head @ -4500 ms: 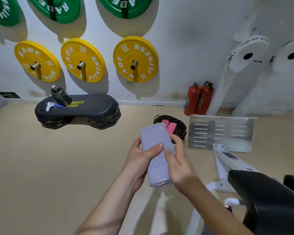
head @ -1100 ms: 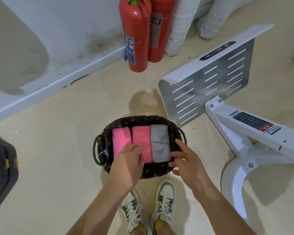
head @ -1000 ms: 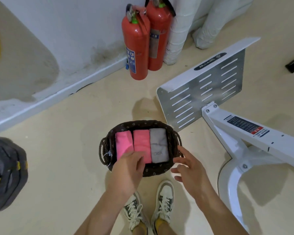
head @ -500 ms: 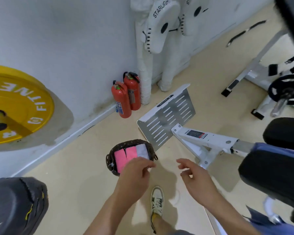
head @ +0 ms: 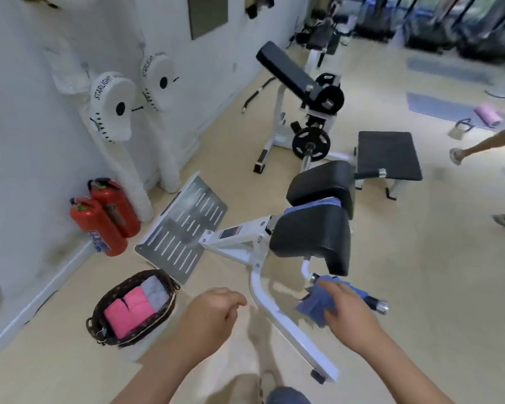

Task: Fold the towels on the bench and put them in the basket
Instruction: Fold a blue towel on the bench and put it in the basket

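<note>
The left hand (head: 213, 313) hangs over the floor in the near middle, its fingers loosely curled and holding nothing. To its right, the right hand (head: 351, 314) lies on a crumpled blue towel (head: 315, 306) that hangs at the bench's chrome-tipped handle (head: 376, 305). The fingers curve over the cloth, but I cannot tell whether they actually clasp it. The bench (head: 311, 239) stands just beyond, with black pads on a white frame (head: 274, 312), and a second blue towel (head: 314, 206) is tucked between its two pads. On the floor at near left, well apart from the right hand, sits the dark woven basket (head: 120, 339). It holds two folded pink towels (head: 129, 310) side by side and a grey towel (head: 155, 289) at the far end of the row. Behind the basket a slotted metal footplate (head: 184, 228) tilts up from the frame. Two red fire extinguishers (head: 104, 225) stand against the white wall on the left.
</note>
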A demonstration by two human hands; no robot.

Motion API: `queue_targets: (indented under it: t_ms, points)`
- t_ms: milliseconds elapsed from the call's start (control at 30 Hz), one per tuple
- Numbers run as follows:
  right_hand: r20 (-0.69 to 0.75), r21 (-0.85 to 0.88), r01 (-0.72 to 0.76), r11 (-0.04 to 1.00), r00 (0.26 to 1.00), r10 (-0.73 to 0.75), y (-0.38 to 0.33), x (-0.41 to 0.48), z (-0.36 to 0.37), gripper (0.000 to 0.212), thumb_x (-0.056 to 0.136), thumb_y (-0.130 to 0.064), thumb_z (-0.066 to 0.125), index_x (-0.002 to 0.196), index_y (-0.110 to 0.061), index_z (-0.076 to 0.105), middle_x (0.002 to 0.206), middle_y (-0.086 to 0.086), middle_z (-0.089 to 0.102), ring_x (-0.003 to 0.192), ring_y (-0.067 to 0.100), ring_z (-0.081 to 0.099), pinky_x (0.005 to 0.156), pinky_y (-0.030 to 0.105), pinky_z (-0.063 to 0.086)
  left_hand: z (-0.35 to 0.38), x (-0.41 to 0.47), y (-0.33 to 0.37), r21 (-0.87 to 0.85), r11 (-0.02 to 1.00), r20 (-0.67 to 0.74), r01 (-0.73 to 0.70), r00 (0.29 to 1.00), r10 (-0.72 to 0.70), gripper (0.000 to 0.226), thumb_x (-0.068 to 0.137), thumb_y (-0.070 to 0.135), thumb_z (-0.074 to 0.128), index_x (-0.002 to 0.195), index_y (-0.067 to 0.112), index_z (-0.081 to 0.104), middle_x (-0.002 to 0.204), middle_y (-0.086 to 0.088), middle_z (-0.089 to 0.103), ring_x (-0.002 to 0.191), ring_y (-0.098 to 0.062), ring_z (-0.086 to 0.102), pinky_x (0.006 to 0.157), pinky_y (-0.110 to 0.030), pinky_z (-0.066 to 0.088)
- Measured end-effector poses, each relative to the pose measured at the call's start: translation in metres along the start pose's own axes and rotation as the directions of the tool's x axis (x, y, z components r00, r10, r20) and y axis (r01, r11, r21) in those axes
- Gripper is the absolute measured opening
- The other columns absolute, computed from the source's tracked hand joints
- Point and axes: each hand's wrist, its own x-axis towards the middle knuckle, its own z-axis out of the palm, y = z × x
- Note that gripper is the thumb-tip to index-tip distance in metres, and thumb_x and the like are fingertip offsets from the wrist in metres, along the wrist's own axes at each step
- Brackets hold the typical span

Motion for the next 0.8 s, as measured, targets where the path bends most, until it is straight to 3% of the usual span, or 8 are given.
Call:
queue_targets:
  t_ms: [133, 300, 533, 600, 667, 733, 800]
  points:
    - [-0.026, -0.005, -0.095, 0.995, 0.995, 0.095, 0.069, -0.008, -0.011, 0.06, 0.081, -0.008, 0.054, 0.138, -0.026, 0.045, 0.135, -0.001, 0.051, 0.12, 0.022, 0.05, 0.091, 0.031, 0.046, 0.042, 0.023, 0.043, -0.028, 0.999, -0.015, 0.039, 0.999, -0.039, 0.033, 0.084, 0.03, 0.041, 0.094, 0.028, 0.072, 0.088, 0.013, 0.071, 0.079, -0.009, 0.063, 0.073, -0.021, 0.047]
    - [0.003, 0.007, -0.103, 0.995, 0.995, 0.102, 0.141, 0.01, -0.02, 0.052, 0.085, -0.007, 0.052, 0.134, -0.023, 0.048, 0.129, -0.002, 0.054, 0.115, 0.022, 0.053, 0.089, 0.029, 0.045, 0.123, 0.06, 0.088, -0.029, 0.996, 0.12, 0.083, 0.99, -0.079, 0.027, 0.093, 0.024, 0.047, 0.111, 0.031, 0.066, 0.106, 0.014, 0.067, 0.095, -0.007, 0.059, 0.085, -0.019, 0.042]
    - [0.194, -0.001, 0.055, 0.999, 0.98, -0.053, 0.227, 0.096, 0.015, 0.041, 0.085, -0.012, 0.046, 0.119, -0.033, 0.052, 0.108, -0.016, 0.059, 0.094, 0.013, 0.06, 0.077, 0.031, 0.05, 0.258, 0.131, 0.129, -0.157, 0.912, 0.166, 0.378, 0.921, -0.353, 0.024, 0.092, 0.021, 0.049, 0.108, 0.03, 0.064, 0.102, 0.009, 0.062, 0.094, -0.012, 0.057, 0.081, -0.013, 0.038]
    - [0.222, -0.035, 0.104, 0.994, 0.97, -0.094, 0.239, 0.114, 0.027, 0.035, 0.088, -0.012, 0.041, 0.115, -0.033, 0.051, 0.102, -0.02, 0.054, 0.081, 0.004, 0.055, 0.068, 0.02, 0.043, 0.286, 0.158, 0.13, -0.167, 0.899, 0.157, 0.404, 0.911, -0.38, 0.032, 0.089, 0.031, 0.04, 0.112, 0.027, 0.061, 0.105, 0.007, 0.061, 0.094, -0.014, 0.056, 0.082, -0.019, 0.044]
    - [0.242, -0.091, 0.148, 0.985, 0.962, -0.122, 0.246, 0.128, 0.032, 0.028, 0.093, -0.015, 0.037, 0.114, -0.027, 0.05, 0.104, -0.014, 0.054, 0.076, 0.007, 0.047, 0.066, 0.021, 0.036, 0.311, 0.183, 0.122, -0.138, 0.892, 0.141, 0.431, 0.9, -0.413, 0.041, 0.086, 0.034, 0.035, 0.119, 0.026, 0.057, 0.114, 0.009, 0.059, 0.1, -0.014, 0.056, 0.084, -0.03, 0.047]
    - [0.22, -0.197, 0.172, 0.965, 0.967, -0.128, 0.248, 0.136, 0.037, 0.019, 0.091, -0.015, 0.044, 0.104, -0.022, 0.056, 0.097, -0.005, 0.06, 0.074, 0.015, 0.05, 0.064, 0.027, 0.036, 0.327, 0.203, 0.115, -0.098, 0.857, 0.101, 0.505, 0.862, -0.496, 0.029, 0.087, 0.027, 0.041, 0.109, 0.026, 0.059, 0.106, 0.009, 0.059, 0.096, -0.017, 0.056, 0.078, -0.026, 0.047]
    - [0.196, -0.21, 0.182, 0.961, 0.97, -0.141, 0.25, 0.139, 0.041, 0.01, 0.077, -0.014, 0.065, 0.083, -0.021, 0.061, 0.072, -0.005, 0.061, 0.058, 0.017, 0.053, 0.052, 0.028, 0.034, 0.333, 0.211, 0.119, -0.118, 0.799, 0.08, 0.59, 0.807, -0.585, 0.016, 0.084, 0.027, 0.044, 0.091, 0.027, 0.059, 0.093, 0.009, 0.052, 0.085, -0.017, 0.051, 0.069, -0.02, 0.041]
